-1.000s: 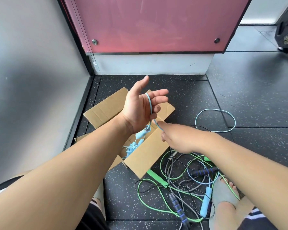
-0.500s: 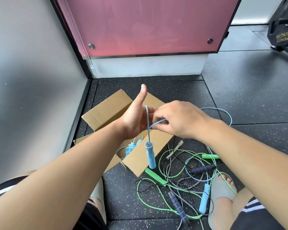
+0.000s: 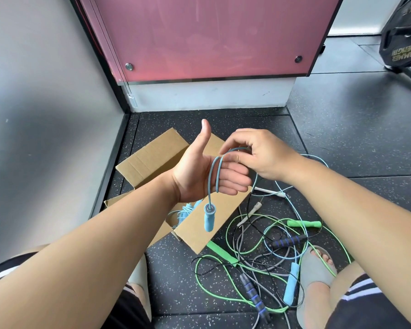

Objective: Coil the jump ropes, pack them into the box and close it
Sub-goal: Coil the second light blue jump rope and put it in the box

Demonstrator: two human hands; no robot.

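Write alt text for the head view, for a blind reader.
A light blue jump rope loops over the open left hand while the right hand pinches its cord; one handle dangles. Beneath sit an open cardboard box and tangled ropes on the floor.

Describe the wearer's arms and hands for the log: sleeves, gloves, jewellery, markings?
The left forearm and right forearm are bare to the frame edge, with no sleeves in view. The left hand and right hand wear no gloves. No rings, watch, bands, markings, cables or sensors show.
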